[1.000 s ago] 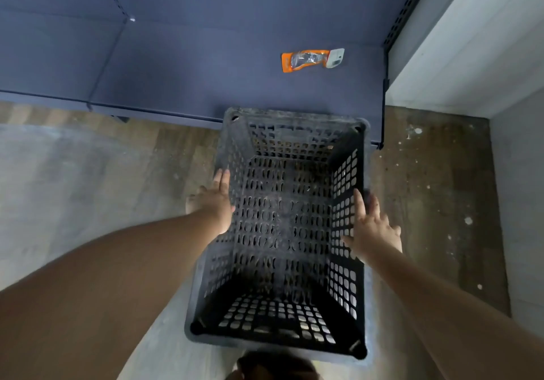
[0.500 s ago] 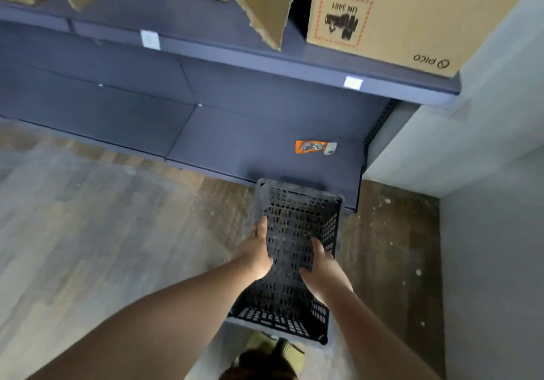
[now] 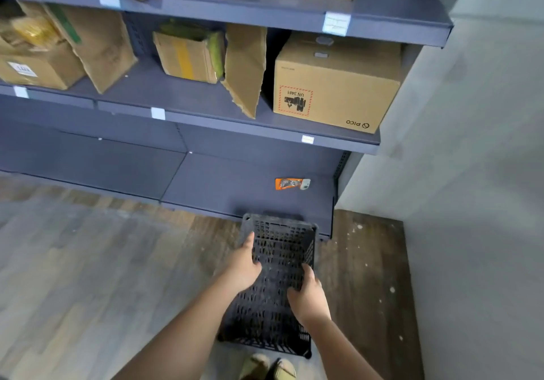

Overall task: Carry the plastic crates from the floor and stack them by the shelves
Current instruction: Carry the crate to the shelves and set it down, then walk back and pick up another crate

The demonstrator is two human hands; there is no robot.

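The crate (image 3: 273, 279), black and perforated, is seen from above on the floor (image 3: 88, 276), its far end touching or just overlapping the front edge of the bottom shelf (image 3: 235, 185), near the shelving's right end. Whether it is fully set down or slightly lifted cannot be told. It is judged to be parked there so a stack can be started against the shelves, close to the wall corner.

The crate is gripped on both long sides. The left hand (image 3: 243, 264) is laid on the left rim, fingers (image 3: 250, 239) stretched forward along the wall, thumb apparently hooked inside. The right hand (image 3: 309, 294) is curled over the right rim, fingers wrapped on the outside, thumb inside. A grip from opposite sides is judged to keep the crate level and let it be squared to the shelf.

Only one crate is in view; no stack is seen yet, so the task is judged early or mid-way.

On the bottom shelf, well behind the crate, an orange packet (image 3: 290, 184) is lying flat, apart from it. On the shelf above, a PICO box (image 3: 332, 91) and other cardboard boxes (image 3: 188, 52) are stored. The wall (image 3: 471, 173) is on the right. Shoes (image 3: 268, 368) are visible just below the crate's near end.
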